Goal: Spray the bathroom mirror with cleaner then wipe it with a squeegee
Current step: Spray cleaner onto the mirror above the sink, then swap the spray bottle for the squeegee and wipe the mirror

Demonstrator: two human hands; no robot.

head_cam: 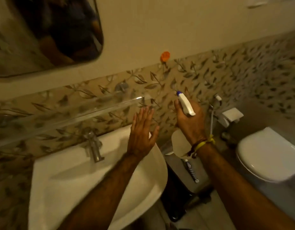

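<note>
The mirror (49,30) with rounded corners hangs on the wall at the upper left, above a glass shelf (74,112). My right hand (189,120) is shut on a white spray bottle (185,104) whose blue nozzle tip points up and left toward the tiled wall; the bottle's pale body (178,140) shows below the wrist. My left hand (141,131) is open with fingers spread, raised above the right rim of the sink, holding nothing. No squeegee is recognisable in view.
A white sink (87,176) with a chrome tap (93,146) lies below the shelf. A closed white toilet (267,155) stands at right, a hand-spray hose (213,113) on the wall beside it. A dark bin (188,188) sits between sink and toilet. An orange hook (165,56) sticks on the wall.
</note>
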